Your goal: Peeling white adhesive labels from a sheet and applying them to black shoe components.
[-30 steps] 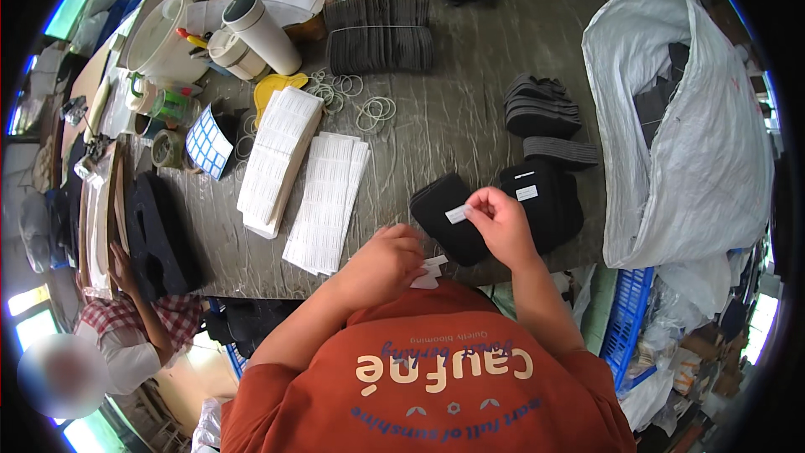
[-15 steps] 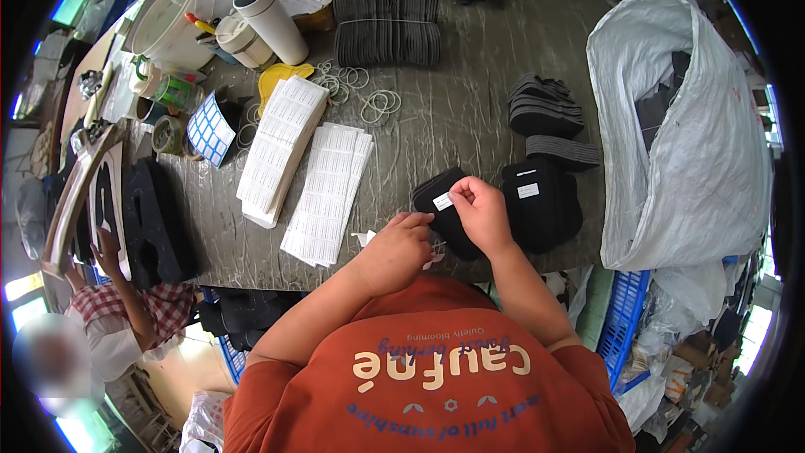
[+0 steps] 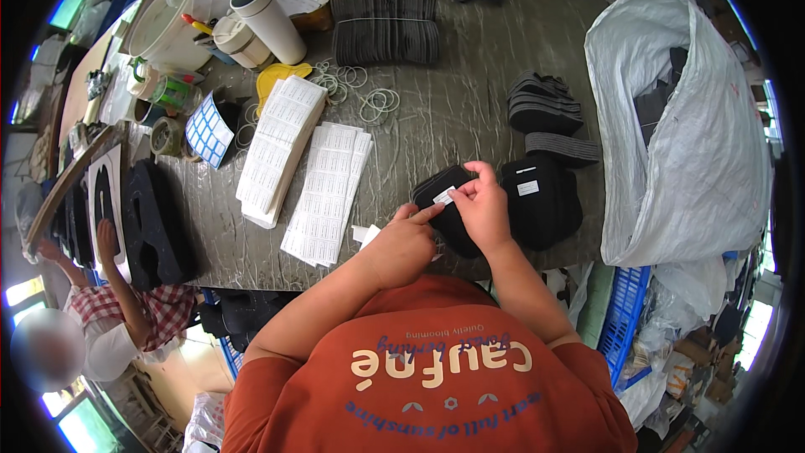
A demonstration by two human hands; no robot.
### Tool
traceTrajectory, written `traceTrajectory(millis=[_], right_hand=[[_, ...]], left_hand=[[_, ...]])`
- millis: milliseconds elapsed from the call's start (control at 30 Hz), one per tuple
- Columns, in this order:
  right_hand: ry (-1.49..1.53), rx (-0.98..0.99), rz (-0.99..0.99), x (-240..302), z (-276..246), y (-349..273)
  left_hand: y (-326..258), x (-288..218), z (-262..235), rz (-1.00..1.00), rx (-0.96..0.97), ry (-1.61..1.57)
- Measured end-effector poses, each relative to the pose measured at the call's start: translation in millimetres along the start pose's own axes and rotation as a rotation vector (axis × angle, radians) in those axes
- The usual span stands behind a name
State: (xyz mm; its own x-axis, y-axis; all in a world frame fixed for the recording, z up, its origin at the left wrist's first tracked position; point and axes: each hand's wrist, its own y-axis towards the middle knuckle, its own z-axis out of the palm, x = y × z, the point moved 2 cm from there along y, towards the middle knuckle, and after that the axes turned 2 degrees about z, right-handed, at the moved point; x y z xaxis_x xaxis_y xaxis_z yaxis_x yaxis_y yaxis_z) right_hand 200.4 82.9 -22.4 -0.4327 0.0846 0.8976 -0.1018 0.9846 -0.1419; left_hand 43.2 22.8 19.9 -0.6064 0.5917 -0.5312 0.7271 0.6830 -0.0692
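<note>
Workshop clutter across a grey wrinkled table (image 3: 470, 109). Label sheets (image 3: 323, 193) near the front edge, white sack (image 3: 679, 134) at the right edge. Right hand (image 3: 482, 205) pinching a small white label (image 3: 443, 197) on a black fabric piece (image 3: 444, 210); left hand (image 3: 402, 243) loosely curled, index finger pressing it.

At centre frame both hands meet over a fabric piece (image 3: 444, 201) at the table's (image 3: 470, 109) near edge; label sheets (image 3: 327, 193) lie left, a big sack (image 3: 679, 143) right, cups (image 3: 268, 21) upper left.

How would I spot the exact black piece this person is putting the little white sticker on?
Start at the big white sack on the right of the grey table, then move left past the black stack bearing a white label. The black piece lies at the table's near edge, under the left hand and right hand. Only it has fingers pinching a small white sticker on it.
</note>
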Motion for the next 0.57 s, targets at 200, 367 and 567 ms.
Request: traceTrajectory(millis=[200, 367, 567], right_hand=[[-0.115, -0.023, 0.089, 4.9, -2.9, 3.4], [-0.204, -0.041, 0.076, 6.2, -1.7, 5.7], [-0.528, -0.013, -0.045, 1.0, -8.3, 5.4]], left_hand=[[0.2, 3.0, 4.3, -0.038, 0.049, 0.007], [-0.4, 3.8, 7.0, -0.071, 0.042, 0.015], [-2.9, 5.8, 7.6, -0.063, 0.052, 0.025]])
